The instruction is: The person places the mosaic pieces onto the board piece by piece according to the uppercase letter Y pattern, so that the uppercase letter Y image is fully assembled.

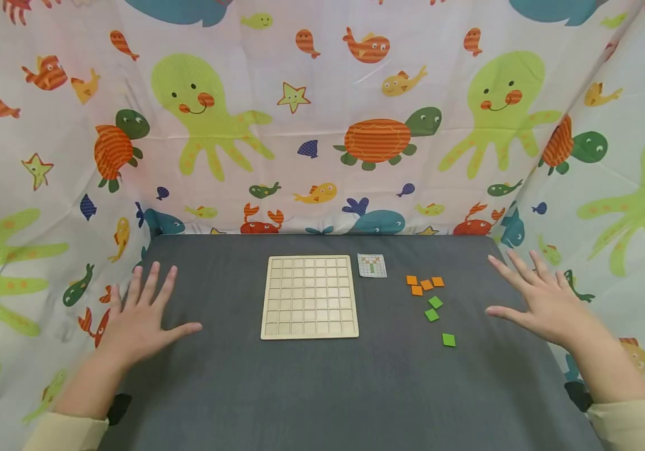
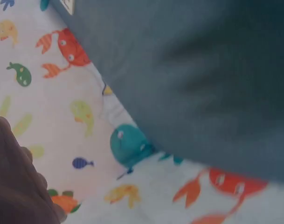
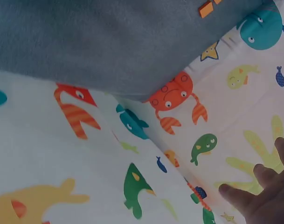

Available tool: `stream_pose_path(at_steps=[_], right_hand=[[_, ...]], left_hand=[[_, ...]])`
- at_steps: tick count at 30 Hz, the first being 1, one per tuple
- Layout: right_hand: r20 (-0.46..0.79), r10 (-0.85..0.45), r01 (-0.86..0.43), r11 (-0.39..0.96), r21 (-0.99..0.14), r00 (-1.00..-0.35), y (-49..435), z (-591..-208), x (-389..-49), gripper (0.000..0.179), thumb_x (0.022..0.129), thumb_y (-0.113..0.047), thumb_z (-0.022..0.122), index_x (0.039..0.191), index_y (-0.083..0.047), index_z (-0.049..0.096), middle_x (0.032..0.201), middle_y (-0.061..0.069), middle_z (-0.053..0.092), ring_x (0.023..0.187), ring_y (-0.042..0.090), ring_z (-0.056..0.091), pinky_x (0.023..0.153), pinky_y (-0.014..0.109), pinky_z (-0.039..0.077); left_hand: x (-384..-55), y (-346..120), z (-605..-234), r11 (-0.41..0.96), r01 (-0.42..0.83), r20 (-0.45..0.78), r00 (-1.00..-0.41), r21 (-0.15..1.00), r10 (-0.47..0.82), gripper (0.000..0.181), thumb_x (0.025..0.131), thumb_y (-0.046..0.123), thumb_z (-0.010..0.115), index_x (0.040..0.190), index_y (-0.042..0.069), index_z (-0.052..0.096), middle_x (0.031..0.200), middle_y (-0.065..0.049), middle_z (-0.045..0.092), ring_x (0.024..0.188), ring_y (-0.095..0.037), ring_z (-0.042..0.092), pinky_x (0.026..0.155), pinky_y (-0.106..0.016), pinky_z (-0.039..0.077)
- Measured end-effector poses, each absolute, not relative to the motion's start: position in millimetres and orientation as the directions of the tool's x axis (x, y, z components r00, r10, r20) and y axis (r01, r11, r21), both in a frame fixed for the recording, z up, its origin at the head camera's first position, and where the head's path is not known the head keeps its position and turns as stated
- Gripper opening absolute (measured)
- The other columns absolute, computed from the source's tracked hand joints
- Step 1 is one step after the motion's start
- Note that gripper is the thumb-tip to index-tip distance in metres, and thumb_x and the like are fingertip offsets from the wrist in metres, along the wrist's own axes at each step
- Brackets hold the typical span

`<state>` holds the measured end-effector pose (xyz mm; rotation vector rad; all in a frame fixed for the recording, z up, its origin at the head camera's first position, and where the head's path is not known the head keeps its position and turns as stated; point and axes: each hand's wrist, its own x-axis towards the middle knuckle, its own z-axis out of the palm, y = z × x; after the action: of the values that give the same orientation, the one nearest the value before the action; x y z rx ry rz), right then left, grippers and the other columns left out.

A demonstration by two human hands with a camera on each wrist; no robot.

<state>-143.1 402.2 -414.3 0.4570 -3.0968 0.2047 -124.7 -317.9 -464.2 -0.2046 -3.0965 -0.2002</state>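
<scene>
My left hand [image 1: 139, 322] is spread wide above the left side of the table, holding nothing. Over the right edge my right hand [image 1: 548, 304] is likewise raised with fingers splayed, nothing in it. Between them lies a square pale wooden grid board [image 1: 310, 297] with rows of shallow cells. A small printed pattern card [image 1: 372, 265] sits beside its upper right corner. Nearer the right hand are several orange square tiles [image 1: 426, 285] in a cluster, and 3 green square tiles [image 1: 449, 340] scattered below them. The right wrist view catches an orange tile [image 3: 205, 9] at its top.
The dark grey table [image 1: 322, 394] is bounded at the back and both sides by a white curtain [image 1: 322, 81] printed with sea animals. Beige sleeves [image 1: 69, 432] cover the forearms, and a dark strap piece [image 1: 118, 408] shows by the left wrist.
</scene>
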Motion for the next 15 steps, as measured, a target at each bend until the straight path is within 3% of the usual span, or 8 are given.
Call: stream_pose_path(at_steps=[3, 6, 10, 15], right_hand=[[0.033, -0.281, -0.282, 0.945, -0.166, -0.959, 401, -420, -143, 0.1, 0.086, -0.059, 0.072, 0.164, -0.035, 0.013, 0.172, 0.006, 0.003, 0.154, 0.046, -0.011, 0.102, 0.086, 0.012], [0.024, -0.264, -0.263, 0.939, -0.22, -0.964, 398, -424, -144, 0.101, 0.085, -0.059, 0.073, 0.163, -0.034, 0.015, 0.171, 0.01, 0.007, 0.153, 0.05, -0.005, 0.093, 0.088, 0.021], [0.011, -0.255, -0.245, 0.915, -0.32, -0.967, 393, -432, -146, 0.101, 0.084, -0.056, 0.076, 0.163, -0.033, 0.018, 0.168, 0.019, 0.016, 0.151, 0.055, 0.007, 0.093, 0.087, 0.025], [0.1, -0.271, -0.287, 0.865, -0.41, -0.957, 386, -452, -147, 0.102, 0.078, -0.044, 0.087, 0.161, -0.03, 0.029, 0.161, 0.024, 0.03, 0.144, 0.055, 0.025, 0.096, 0.082, 0.03]], left_hand=[[-127, -305, -478, 0.974, 0.139, 0.046, -0.99, 0.179, 0.133, 0.123, 0.078, 0.084, 0.057, 0.164, 0.022, -0.006, 0.169, -0.017, -0.01, 0.153, -0.041, -0.021, 0.111, -0.068, -0.025], [-131, -292, -493, 0.963, 0.14, 0.044, -0.99, 0.228, 0.134, 0.126, 0.076, 0.083, 0.061, 0.164, 0.021, -0.005, 0.169, -0.018, -0.005, 0.154, -0.043, -0.015, 0.114, -0.07, -0.017], [-138, -279, -508, 0.946, 0.138, 0.03, -0.99, 0.292, 0.136, 0.129, 0.074, 0.082, 0.065, 0.164, 0.02, -0.004, 0.17, -0.017, 0.005, 0.155, -0.043, -0.007, 0.117, -0.073, -0.004], [-145, -265, -525, 0.902, 0.115, -0.024, -0.99, 0.416, 0.137, 0.132, 0.074, 0.075, 0.072, 0.164, 0.016, -0.004, 0.17, -0.014, 0.006, 0.156, -0.043, -0.003, 0.118, -0.072, 0.004]])
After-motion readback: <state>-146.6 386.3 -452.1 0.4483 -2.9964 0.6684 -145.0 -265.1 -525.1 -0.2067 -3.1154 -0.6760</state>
